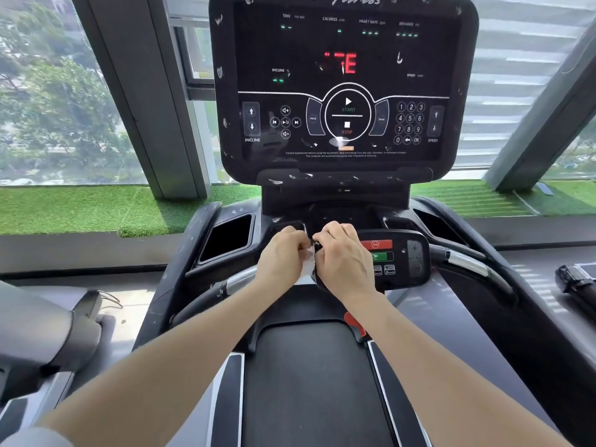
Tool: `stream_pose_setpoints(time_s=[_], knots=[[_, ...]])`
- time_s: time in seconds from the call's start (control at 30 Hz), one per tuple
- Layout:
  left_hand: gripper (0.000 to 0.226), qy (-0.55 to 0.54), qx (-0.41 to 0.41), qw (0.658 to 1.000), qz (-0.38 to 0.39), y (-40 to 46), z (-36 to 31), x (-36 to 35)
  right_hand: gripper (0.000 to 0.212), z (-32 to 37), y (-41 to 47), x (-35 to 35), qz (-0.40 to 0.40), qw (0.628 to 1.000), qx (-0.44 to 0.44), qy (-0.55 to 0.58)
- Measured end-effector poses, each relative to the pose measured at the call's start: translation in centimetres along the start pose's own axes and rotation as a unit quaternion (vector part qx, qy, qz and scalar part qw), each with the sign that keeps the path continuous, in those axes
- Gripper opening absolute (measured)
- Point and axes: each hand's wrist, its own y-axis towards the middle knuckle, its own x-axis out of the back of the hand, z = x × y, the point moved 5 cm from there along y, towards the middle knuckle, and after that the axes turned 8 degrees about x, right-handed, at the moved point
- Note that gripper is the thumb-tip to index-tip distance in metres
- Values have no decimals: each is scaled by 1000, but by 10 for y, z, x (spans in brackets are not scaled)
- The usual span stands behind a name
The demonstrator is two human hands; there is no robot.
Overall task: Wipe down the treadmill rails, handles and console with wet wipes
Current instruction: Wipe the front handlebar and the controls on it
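A gym: a treadmill (317,375) with a lit console (342,85) at twelve o'clock faces tall windows (64,91), artificial turf (80,208) along the sill, another machine (42,333) at nine o'clock.

Glossy black console (342,82) smeared with streaks; matt belt (309,382); shiny metal handle sensors (467,262); soft white wipe (308,264).

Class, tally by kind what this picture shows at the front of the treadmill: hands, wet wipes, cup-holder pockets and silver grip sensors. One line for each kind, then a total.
Hands: 2, left hand and right hand
Wet wipe: 1, held between both hands
Cup-holder pockets: 2
Silver grip sensors: 2
Total: 7
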Motion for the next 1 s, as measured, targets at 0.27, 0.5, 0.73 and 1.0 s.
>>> stream_pose_setpoints(time_s=[0.27, 0.5, 0.73, 1.0], knots=[[27, 82, 120, 982, 119, 38, 7, 4, 15, 0, -1, -1, 31, 999, -12, -10], [28, 109, 98, 975, 167, 45, -1, 4, 11, 1, 2, 0, 42, 999, -14, -23], [8, 31, -35, 999, 8, 7, -1, 4, 5, 3, 2, -2, 32, 999, -16, -37], [13, 128, -293, 939, -128, -31, 5, -4, 8, 1, 2, -2, 35, 999, -3, -39]])
